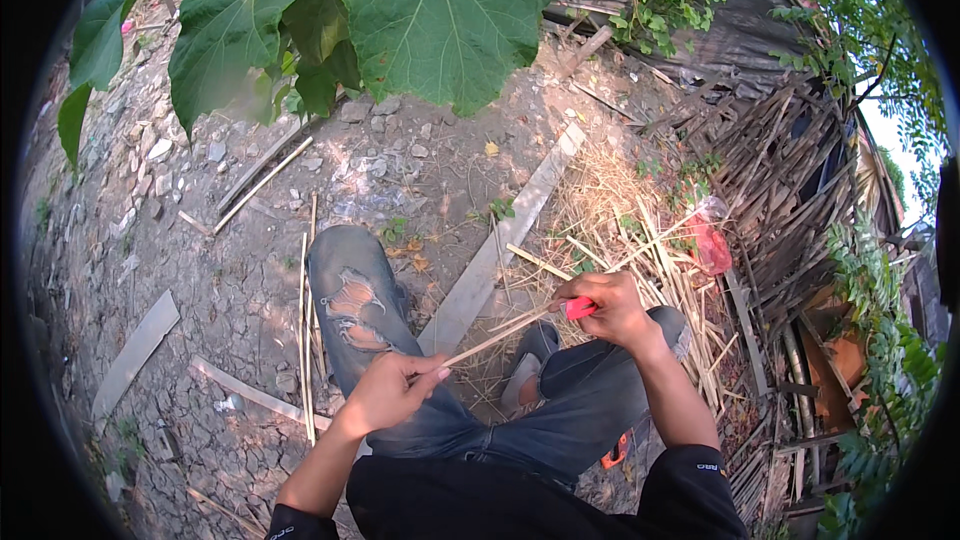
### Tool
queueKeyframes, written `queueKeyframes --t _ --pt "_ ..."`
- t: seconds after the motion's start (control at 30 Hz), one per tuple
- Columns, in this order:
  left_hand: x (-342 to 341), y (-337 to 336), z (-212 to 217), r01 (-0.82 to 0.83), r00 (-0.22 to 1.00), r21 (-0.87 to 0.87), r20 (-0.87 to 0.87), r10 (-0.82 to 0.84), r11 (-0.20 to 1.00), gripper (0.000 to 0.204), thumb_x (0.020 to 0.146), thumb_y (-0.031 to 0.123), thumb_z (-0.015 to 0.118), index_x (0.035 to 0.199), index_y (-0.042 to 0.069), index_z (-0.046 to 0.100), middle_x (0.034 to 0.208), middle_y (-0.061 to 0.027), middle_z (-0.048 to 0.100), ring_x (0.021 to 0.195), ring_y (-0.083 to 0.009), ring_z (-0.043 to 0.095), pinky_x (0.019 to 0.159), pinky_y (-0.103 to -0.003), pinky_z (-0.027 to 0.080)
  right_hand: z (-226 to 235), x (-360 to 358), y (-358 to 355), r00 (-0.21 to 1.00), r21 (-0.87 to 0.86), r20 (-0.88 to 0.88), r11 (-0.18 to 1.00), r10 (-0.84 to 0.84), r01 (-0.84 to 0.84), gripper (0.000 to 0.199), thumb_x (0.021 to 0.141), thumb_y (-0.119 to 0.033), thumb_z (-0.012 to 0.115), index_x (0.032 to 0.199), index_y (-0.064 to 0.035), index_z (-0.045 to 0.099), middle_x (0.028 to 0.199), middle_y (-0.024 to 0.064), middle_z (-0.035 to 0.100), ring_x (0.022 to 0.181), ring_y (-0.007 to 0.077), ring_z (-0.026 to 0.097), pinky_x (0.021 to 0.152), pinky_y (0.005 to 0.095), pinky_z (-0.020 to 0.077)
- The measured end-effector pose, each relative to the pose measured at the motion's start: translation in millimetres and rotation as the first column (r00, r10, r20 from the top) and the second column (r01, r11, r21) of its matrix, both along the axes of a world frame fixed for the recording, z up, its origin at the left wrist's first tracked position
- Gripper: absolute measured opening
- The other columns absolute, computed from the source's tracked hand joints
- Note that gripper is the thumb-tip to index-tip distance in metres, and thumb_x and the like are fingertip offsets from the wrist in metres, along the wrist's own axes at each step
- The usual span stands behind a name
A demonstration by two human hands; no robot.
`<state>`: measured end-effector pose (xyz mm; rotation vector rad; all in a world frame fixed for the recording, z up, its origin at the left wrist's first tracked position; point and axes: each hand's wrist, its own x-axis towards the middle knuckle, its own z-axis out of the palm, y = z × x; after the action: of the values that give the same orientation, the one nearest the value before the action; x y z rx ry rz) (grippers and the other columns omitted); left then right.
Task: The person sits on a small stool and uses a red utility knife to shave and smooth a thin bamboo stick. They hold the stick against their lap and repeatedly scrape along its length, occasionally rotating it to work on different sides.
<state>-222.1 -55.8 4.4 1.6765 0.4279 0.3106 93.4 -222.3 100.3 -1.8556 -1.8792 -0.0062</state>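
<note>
A thin, pale strip of wood or bamboo (500, 333) stretches between my two hands above my lap. My left hand (390, 395) is closed on its lower left end, with thumb and fingers pinching it in front of my torn jeans knee. At the other end, my right hand (610, 308) is closed around a tool with a red handle (580, 308), and the strip runs up to these fingers. The tool's working part is hidden by the hand, so its kind cannot be made out.
Right of my knee lies a heap of pale split strips (665, 280) beside curly shavings (605, 190). A flat grey board (490, 265) slants across the ground ahead. Stacked sticks (770, 155) rise at the right. Large green leaves (440, 15) hang at the top.
</note>
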Motion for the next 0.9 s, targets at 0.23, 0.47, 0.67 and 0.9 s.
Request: queueKeyframes --t 0.23,0.47,0.67,0.9 --pt "6 -17 14 -0.041 0.999 0.18 -0.028 0.047 0.983 0.026 0.1 0.015 0.07 0.121 0.001 0.074 0.067 -0.0172 0.064 0.055 -0.0238 0.06 0.059 -0.033 0.049 -33 -8 -10 0.753 0.061 -0.616 0.938 -0.233 0.341 0.009 0.097 -0.004 0.072 0.095 0.0042 0.072 0.086 0.0105 0.077 0.081 0.0168 0.074 0.076 0.032 0.0577" --pt "13 -33 34 -0.066 0.996 0.364 -0.038 0.086 0.929 0.024 0.097 0.008 0.07 0.118 -0.002 0.074 0.08 -0.0232 0.068 0.062 -0.032 0.067 0.062 -0.036 0.05 -47 6 -11 0.363 -0.015 -0.914 0.907 -0.183 0.421 0.014 0.097 -0.01 0.07 0.089 0.0025 0.07 0.076 0.0091 0.071 0.07 0.0148 0.065 0.069 0.0309 0.0486" --pt "24 -45 45 -0.041 0.993 0.528 -0.073 0.094 0.848 0.024 0.096 0.004 0.071 0.118 -0.003 0.075 0.085 -0.0226 0.07 0.066 -0.0347 0.068 0.062 -0.037 0.051 -66 19 -17 0.195 0.014 -0.977 0.891 -0.084 0.453 0.019 0.101 -0.015 0.067 0.087 -0.0031 0.065 0.072 0.0086 0.068 0.038 0.0053 0.038 0.038 0.0231 0.0261" --pt "21 -35 33 -0.01 0.984 0.411 -0.157 0.081 0.912 0.024 0.098 0.005 0.071 0.121 -0.002 0.074 0.072 -0.0155 0.065 0.057 -0.0131 0.056 0.055 -0.03 0.044 -66 83 -55 -0.345 0.132 -0.874 0.85 0.342 0.51 0.019 0.108 -0.022 0.058 0.094 -0.0085 0.059 0.07 -0.0013 0.053 0.041 0.0059 0.033 0.042 0.0236 0.0309"
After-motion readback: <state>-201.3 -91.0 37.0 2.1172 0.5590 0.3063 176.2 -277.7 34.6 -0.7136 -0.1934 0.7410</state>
